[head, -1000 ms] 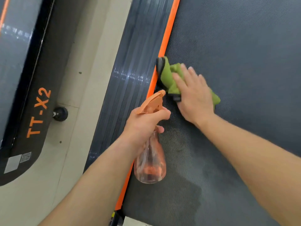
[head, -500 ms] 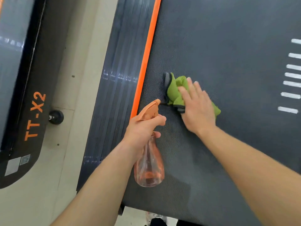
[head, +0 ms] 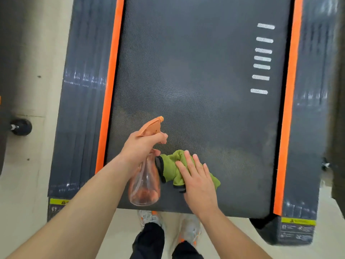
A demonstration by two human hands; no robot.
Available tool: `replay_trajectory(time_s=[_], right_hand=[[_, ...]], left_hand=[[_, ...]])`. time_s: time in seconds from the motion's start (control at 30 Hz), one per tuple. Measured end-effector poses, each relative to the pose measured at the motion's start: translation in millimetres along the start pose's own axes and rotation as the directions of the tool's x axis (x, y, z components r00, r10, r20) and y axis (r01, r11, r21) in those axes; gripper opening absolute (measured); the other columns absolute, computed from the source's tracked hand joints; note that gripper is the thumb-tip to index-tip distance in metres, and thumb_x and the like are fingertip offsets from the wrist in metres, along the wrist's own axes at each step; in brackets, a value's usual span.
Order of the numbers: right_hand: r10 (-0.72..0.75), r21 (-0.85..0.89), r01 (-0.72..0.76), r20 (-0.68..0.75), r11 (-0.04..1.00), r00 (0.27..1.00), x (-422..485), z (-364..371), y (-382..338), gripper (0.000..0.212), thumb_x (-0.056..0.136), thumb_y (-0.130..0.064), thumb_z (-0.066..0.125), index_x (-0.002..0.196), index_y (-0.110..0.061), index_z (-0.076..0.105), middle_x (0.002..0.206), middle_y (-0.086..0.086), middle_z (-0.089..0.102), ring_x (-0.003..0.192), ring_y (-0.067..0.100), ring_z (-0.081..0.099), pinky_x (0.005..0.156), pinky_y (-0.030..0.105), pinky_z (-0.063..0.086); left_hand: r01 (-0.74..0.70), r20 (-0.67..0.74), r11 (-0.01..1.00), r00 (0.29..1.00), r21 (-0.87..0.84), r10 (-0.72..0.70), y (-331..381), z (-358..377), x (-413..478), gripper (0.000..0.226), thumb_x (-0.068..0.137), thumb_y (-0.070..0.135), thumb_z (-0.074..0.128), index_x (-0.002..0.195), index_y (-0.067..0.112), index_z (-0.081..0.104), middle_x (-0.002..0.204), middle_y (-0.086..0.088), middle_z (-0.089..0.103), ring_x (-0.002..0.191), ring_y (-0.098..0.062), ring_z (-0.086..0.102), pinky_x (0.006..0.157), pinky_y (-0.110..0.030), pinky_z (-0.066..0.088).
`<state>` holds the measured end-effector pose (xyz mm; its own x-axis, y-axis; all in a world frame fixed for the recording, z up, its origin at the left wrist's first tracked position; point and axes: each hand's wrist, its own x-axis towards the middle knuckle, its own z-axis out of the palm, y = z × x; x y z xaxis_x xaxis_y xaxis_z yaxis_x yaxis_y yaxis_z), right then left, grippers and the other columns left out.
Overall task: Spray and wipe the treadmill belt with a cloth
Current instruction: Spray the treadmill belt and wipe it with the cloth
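The cloth [head: 169, 166] has slid away from the orange strip [head: 110, 90] toward the near end of the belt [head: 205, 71], pressed under the right hand [head: 199, 182], whose fingers lie flat. The left hand [head: 140, 148] grips the spray bottle [head: 145, 186] alongside; most of the belt lies ahead.

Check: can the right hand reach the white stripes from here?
Probably yes: only bare belt lies between the right hand, flat on the cloth, and the stripes; a lean may be needed.
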<state>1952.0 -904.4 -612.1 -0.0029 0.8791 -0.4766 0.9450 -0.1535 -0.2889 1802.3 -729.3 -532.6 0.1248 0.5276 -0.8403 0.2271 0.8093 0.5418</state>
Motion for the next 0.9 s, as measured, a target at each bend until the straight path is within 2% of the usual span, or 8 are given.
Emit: replay_trajectory(time_s=[0.07, 0.23, 0.37, 0.43, 0.53, 0.67, 0.8, 0.9], right_hand=[[-0.001, 0.003, 0.001, -0.007, 1.0, 1.0, -2.7, 2.6, 0.4, 0.093, 0.068, -0.005, 0.08, 0.149, -0.029, 0.041, 0.169, 0.003, 0.02, 0.152, 0.034, 0.027, 0.116, 0.055, 0.036], [0.042, 0.021, -0.041, -0.044, 0.999, 0.998, -26.8, 15.5, 4.1, 0.087, 0.066, -0.008, 0.085, 0.143, -0.027, 0.05, 0.166, 0.004, 0.03, 0.147, 0.033, 0.038, 0.109, 0.052, 0.045], [0.139, 0.028, -0.137, -0.055, 0.99, 0.989, -80.3, 29.1, 21.0, 0.084, 0.058, -0.007, 0.088, 0.132, -0.026, 0.056, 0.16, 0.005, 0.04, 0.134, 0.034, 0.05, 0.087, 0.048, 0.054], [0.225, 0.091, -0.218, -0.074, 0.972, 0.972, -107.5, 36.0, 36.9, 0.084, 0.049, -0.005, 0.089, 0.126, -0.023, 0.059, 0.151, 0.007, 0.051, 0.123, 0.033, 0.057, 0.076, 0.046, 0.056], [0.407, 0.258, -0.378, -0.066, 0.889, 0.911, -143.4, 47.7, 55.5, 0.078, 0.054, -0.005, 0.088, 0.126, -0.021, 0.061, 0.138, 0.006, 0.058, 0.115, 0.033, 0.06, 0.081, 0.048, 0.057], [0.607, 0.448, -0.527, -0.044, 0.722, 0.794, -172.1, 57.3, 72.1, 0.074, 0.061, -0.008, 0.085, 0.129, -0.022, 0.06, 0.134, 0.003, 0.056, 0.113, 0.031, 0.054, 0.087, 0.046, 0.054], [0.709, 0.55, -0.575, -0.046, 0.606, 0.703, -176.8, 57.4, 83.9, 0.064, 0.07, -0.007, 0.081, 0.129, -0.022, 0.06, 0.13, 0.002, 0.056, 0.111, 0.028, 0.051, 0.083, 0.041, 0.051], [0.732, 0.596, -0.577, -0.027, 0.558, 0.681, -172.8, 54.7, 84.4, 0.06, 0.074, -0.009, 0.079, 0.129, -0.023, 0.06, 0.128, 0.001, 0.055, 0.111, 0.026, 0.05, 0.082, 0.04, 0.049]], left_hand=[[-0.006, -0.002, 1.0, 1.0, 0.017, 0.006, -9.1, 7.8, -5.1, 0.016, 0.085, 0.018, 0.082, 0.091, 0.033, 0.078, 0.098, 0.01, 0.078, 0.079, -0.014, 0.067, 0.06, -0.017, 0.052], [-0.047, 0.032, 0.997, 0.998, 0.054, 0.045, -34.0, 29.3, -20.5, 0.025, 0.087, 0.02, 0.081, 0.104, 0.038, 0.076, 0.102, -0.006, 0.078, 0.095, -0.012, 0.068, 0.063, -0.022, 0.054], [-0.028, 0.053, 0.989, 0.998, 0.145, 0.02, -57.7, 57.2, -30.1, 0.033, 0.084, 0.023, 0.081, 0.111, 0.043, 0.077, 0.102, -0.003, 0.079, 0.085, -0.011, 0.065, 0.069, -0.025, 0.056], [-0.014, 0.069, 0.982, 0.998, 0.19, 0.001, -67.4, 74.8, -35.6, 0.024, 0.079, 0.032, 0.083, 0.098, 0.046, 0.08, 0.11, -0.002, 0.079, 0.082, -0.015, 0.066, 0.078, -0.033, 0.057], [-0.048, 0.164, 0.973, 0.986, 0.224, 0.011, -80.7, 102.2, -42.2, 0.033, 0.079, 0.035, 0.082, 0.103, 0.057, 0.075, 0.102, 0.002, 0.079, 0.089, -0.013, 0.069, 0.074, -0.031, 0.057], [-0.105, 0.288, 0.968, 0.957, 0.23, 0.036, -90.1, 142.5, -44.3, 0.04, 0.09, 0.023, 0.077, 0.118, 0.05, 0.068, 0.092, 0.003, 0.076, 0.092, -0.006, 0.067, 0.064, -0.024, 0.053], [-0.157, 0.389, 0.942, 0.921, 0.298, 0.031, -83.8, 176.3, -49.5, 0.039, 0.094, 0.018, 0.073, 0.119, 0.047, 0.065, 0.092, 0.001, 0.071, 0.088, -0.001, 0.064, 0.064, -0.021, 0.055], [-0.159, 0.373, 0.925, 0.928, 0.346, 0.02, -79.8, 196.0, -49.0, 0.031, 0.091, 0.019, 0.074, 0.117, 0.037, 0.074, 0.09, 0.007, 0.074, 0.078, -0.005, 0.066, 0.064, -0.021, 0.055]])
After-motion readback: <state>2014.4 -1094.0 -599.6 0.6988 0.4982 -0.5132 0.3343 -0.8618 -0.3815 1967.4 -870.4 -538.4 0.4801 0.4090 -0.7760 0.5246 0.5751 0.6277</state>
